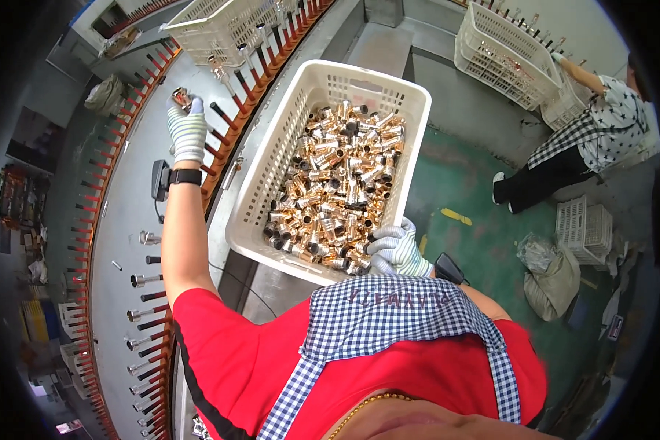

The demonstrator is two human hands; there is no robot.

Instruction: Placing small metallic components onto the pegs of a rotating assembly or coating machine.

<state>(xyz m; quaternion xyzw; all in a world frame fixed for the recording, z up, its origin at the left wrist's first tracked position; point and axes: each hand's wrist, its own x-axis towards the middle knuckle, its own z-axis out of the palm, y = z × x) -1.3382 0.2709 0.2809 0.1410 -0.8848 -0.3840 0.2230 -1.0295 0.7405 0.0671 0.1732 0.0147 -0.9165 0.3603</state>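
My left hand (186, 130), in a striped knit glove, is closed around a shiny copper-and-silver metal fitting (181, 95). It is above the grey table, beside a row of upright spindles (224, 117) with red stems and black tops. At the lower right corner of a white plastic basket (242, 213), my right hand (401, 251) has its gloved fingers curled over the rim against the heap. What those fingers grip, if anything, is hidden. The basket holds many gold and silver metal fittings (345, 169), some with black ends.
A curved line of spindles (154, 308) runs along the left, several capped with silver cups. Another white basket (220, 33) stands at the top. On the right, a person (594, 132) in a checked apron works beside stacked crates (506, 59). A sack (554, 286) lies on the green floor.
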